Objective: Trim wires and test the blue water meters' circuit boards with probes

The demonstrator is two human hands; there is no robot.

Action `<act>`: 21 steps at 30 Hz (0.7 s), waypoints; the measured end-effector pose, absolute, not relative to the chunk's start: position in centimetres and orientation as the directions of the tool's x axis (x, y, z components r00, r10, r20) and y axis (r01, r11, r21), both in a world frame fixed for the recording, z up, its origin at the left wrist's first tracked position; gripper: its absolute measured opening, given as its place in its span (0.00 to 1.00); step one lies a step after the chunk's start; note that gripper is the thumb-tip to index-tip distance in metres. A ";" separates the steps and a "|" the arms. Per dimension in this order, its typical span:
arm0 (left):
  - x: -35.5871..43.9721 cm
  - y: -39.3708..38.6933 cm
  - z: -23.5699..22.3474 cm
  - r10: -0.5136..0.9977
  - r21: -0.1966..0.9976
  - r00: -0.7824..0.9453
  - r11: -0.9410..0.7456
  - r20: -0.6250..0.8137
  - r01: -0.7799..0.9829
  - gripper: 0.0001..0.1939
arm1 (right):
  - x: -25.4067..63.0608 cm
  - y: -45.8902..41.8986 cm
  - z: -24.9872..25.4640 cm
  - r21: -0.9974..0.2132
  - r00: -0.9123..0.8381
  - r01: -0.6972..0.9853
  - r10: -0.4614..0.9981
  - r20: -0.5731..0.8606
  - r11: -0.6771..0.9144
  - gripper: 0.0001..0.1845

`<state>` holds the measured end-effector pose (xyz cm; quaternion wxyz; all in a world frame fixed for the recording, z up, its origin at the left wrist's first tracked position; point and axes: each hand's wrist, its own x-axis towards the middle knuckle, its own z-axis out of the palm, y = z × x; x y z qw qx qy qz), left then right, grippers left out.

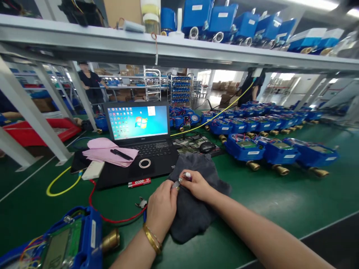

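Observation:
Over a dark grey cloth (193,220) on the green table, my two hands meet. My left hand (162,203), with a gold bangle at the wrist, is closed in a pinch on a small pale grey piece (175,184). My right hand (198,185) is closed too, its fingertips around a small object with a white and purple end (187,175). What exactly the two pieces are cannot be made out. Beside my left hand lie wire cutters (142,203), their handles partly hidden. An opened blue meter (92,235) with a display and brass fitting sits at lower left.
A laptop (137,121) stands open behind the hands, with pink cloth (106,149), pens and a red-labelled box (139,182) around it. Several blue meters (244,147) line the right side. A loaded shelf (174,43) spans overhead. A red cable (117,221) crosses the table.

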<state>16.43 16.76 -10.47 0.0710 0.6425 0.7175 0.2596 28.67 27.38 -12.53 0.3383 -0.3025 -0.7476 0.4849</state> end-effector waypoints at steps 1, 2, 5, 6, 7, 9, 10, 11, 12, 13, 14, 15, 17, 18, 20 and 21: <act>16.5 16.7 -10.4 0.957 0.461 -0.172 0.047 0.232 0.886 0.10 | 28.7 27.4 -12.6 -0.934 -0.581 0.117 0.786 0.211 0.338 0.13; 16.5 16.7 -10.4 0.956 0.459 -0.180 0.055 0.233 0.887 0.10 | 28.8 27.5 -12.7 -0.938 -0.574 0.112 0.792 0.209 0.328 0.13; 16.5 16.6 -10.4 0.946 0.459 -0.215 0.084 0.241 0.884 0.09 | 29.3 28.0 -12.6 -0.947 -0.545 0.107 0.814 0.198 0.302 0.15; 16.4 16.5 -10.5 0.942 0.460 -0.230 0.096 0.244 0.883 0.10 | 29.4 28.1 -12.5 -0.949 -0.539 0.106 0.819 0.197 0.298 0.15; 16.4 16.5 -10.5 0.938 0.461 -0.242 0.106 0.247 0.881 0.10 | 29.5 28.1 -12.4 -0.949 -0.538 0.104 0.820 0.198 0.297 0.15; 16.3 16.5 -10.6 0.935 0.458 -0.249 0.111 0.253 0.882 0.10 | 29.5 28.0 -12.1 -0.946 -0.555 0.095 0.805 0.209 0.311 0.15; 16.3 16.5 -10.7 0.935 0.455 -0.243 0.105 0.257 0.884 0.10 | 29.4 27.9 -11.9 -0.942 -0.571 0.088 0.791 0.218 0.323 0.14; 16.2 16.6 -10.7 0.937 0.452 -0.233 0.095 0.261 0.887 0.11 | 29.3 27.7 -11.8 -0.938 -0.587 0.081 0.777 0.228 0.336 0.13; 16.2 16.6 -10.8 0.938 0.450 -0.221 0.082 0.267 0.889 0.11 | 29.1 27.6 -11.6 -0.933 -0.600 0.076 0.764 0.238 0.351 0.12; 16.1 16.6 -10.8 0.940 0.450 -0.208 0.067 0.271 0.891 0.12 | 29.0 27.4 -11.5 -0.928 -0.609 0.074 0.753 0.248 0.366 0.11; 16.0 16.6 -10.8 0.941 0.452 -0.194 0.051 0.277 0.891 0.12 | 28.8 27.2 -11.4 -0.921 -0.614 0.077 0.747 0.257 0.381 0.10; 15.9 16.7 -10.8 0.942 0.453 -0.182 0.036 0.283 0.891 0.13 | 28.7 27.1 -11.3 -0.914 -0.615 0.085 0.743 0.265 0.396 0.09; 15.6 16.9 -10.8 0.945 0.448 -0.164 0.022 0.282 0.894 0.14 | 28.5 27.1 -11.3 -0.897 -0.613 0.115 0.741 0.274 0.427 0.07; 15.5 17.0 -10.8 0.949 0.443 -0.158 0.023 0.271 0.896 0.15 | 28.5 27.1 -11.3 -0.887 -0.613 0.135 0.741 0.276 0.442 0.06; 15.2 17.4 -10.7 0.960 0.427 -0.148 0.034 0.236 0.904 0.16 | 28.6 27.3 -11.3 -0.862 -0.619 0.179 0.735 0.276 0.474 0.06; 15.1 17.6 -10.7 0.966 0.421 -0.139 0.035 0.219 0.907 0.17 | 28.6 27.4 -11.3 -0.850 -0.625 0.198 0.730 0.275 0.489 0.06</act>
